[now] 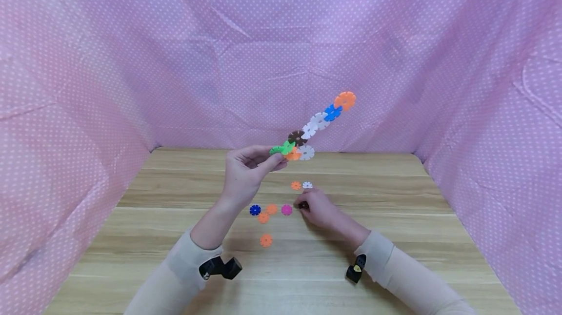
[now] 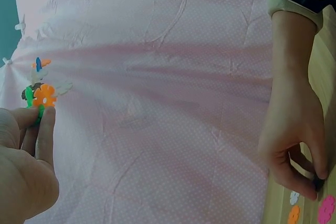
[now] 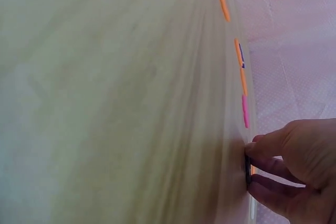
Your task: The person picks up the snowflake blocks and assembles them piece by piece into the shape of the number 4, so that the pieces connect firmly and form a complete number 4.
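Observation:
My left hand (image 1: 243,173) is raised above the table and pinches a green notched plastic disc (image 1: 286,148) at the lower end of a joined chain. Up and to the right the chain runs through a brown disc (image 1: 297,138), white discs (image 1: 320,121), a blue disc (image 1: 332,112) and an orange disc (image 1: 345,101). An orange disc (image 2: 44,96) and a white disc (image 1: 306,152) branch off low down. At the tabletop, my right hand (image 1: 322,209) grips a dark disc (image 3: 248,167) by its edges between thumb and fingers.
Loose on the wooden table (image 1: 175,256) lie a pink disc (image 1: 287,209), a dark blue disc (image 1: 255,210), several orange discs (image 1: 266,240) and a white disc (image 1: 307,185). Pink dotted cloth (image 1: 263,51) walls the back and sides.

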Available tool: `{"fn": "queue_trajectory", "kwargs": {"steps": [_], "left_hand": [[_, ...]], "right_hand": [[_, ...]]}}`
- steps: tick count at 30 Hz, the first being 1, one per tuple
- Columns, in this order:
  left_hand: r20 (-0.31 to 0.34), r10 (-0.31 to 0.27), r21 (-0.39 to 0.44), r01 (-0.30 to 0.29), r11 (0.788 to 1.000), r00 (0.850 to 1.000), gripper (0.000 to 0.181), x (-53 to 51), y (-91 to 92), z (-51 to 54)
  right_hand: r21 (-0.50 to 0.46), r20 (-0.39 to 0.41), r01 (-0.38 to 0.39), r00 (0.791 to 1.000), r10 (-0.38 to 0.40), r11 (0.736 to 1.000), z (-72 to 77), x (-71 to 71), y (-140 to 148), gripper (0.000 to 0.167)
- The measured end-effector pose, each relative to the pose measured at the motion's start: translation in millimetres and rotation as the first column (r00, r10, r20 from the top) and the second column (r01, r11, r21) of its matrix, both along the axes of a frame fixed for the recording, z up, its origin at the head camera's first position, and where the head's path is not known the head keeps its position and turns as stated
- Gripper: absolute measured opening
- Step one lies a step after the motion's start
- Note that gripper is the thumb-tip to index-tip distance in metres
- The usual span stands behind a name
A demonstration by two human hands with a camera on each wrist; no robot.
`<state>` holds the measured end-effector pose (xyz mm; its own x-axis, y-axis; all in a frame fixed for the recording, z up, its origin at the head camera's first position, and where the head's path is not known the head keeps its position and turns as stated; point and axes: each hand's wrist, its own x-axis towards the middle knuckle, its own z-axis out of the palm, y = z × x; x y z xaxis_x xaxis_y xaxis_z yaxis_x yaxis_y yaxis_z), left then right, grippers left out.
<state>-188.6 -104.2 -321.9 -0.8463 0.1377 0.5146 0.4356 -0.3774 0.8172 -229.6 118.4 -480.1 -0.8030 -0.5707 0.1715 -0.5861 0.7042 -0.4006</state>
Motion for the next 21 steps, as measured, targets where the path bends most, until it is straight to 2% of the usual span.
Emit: {"fn": "queue_trajectory", "kwargs": {"steps": [4, 8, 11, 16, 21], "left_hand": [[0.004, -0.003, 0.004, 0.003, 1.000, 1.000, 0.039, 0.3, 0.3, 0.1], [0.010, -0.003, 0.007, 0.003, 1.000, 1.000, 0.039, 1.0, 0.4, 0.1], [0.009, 0.002, 0.007, -0.002, 1.000, 1.000, 0.041, 1.2, 0.5, 0.5], [-0.004, 0.005, 0.013, -0.005, 1.000, 1.000, 0.041, 0.5, 0.6, 0.1], [-0.009, 0.003, 0.019, -0.003, 1.000, 1.000, 0.043, 0.2, 0.9, 0.0]], "right_hand": [[-0.017, -0.006, -0.029, 1.000, 0.029, 0.999, 2.9, -0.4, 1, 0.016], [-0.066, 0.030, 0.043, 0.999, -0.041, 0.997, 7.6, -0.5, 4, 0.019], [-0.117, 0.024, 0.106, 0.994, -0.104, 0.988, 13.2, -2.0, 9, 0.024], [-0.156, -0.074, 0.112, 0.989, -0.125, 0.981, 31.9, -5.1, 18, 0.026], [-0.274, -0.141, 0.089, 0.981, -0.131, 0.957, 55.8, -4.1, 26, 0.022]]}}
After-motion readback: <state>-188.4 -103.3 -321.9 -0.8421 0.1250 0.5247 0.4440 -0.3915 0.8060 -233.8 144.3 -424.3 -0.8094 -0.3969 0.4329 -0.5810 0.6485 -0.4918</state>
